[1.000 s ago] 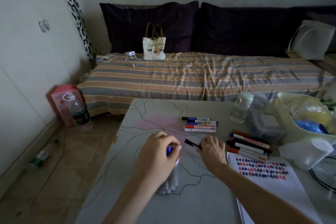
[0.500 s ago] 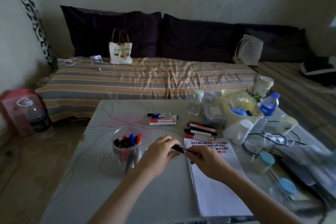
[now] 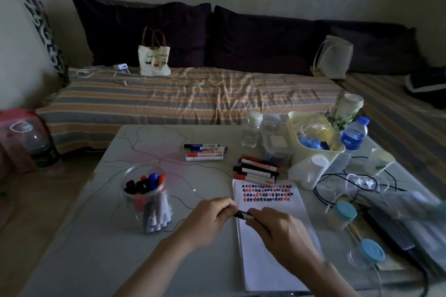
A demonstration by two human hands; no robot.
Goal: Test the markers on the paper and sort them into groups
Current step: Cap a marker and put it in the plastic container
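— Left hand (image 3: 209,216)?
— Curled, knuckles up, fingertips pinched on one end of a black marker (image 3: 242,214), just over the left edge of the paper (image 3: 272,243).
— Right hand (image 3: 275,229)?
— Closed around the other end of the same marker, forearm coming in from lower right.
— Other markers?
— Standing in a clear jar (image 3: 146,200) on the surface (image 3: 96,248); two lying groups farther back, one (image 3: 205,152) well apart from the paper, one (image 3: 257,170) touching its top edge.
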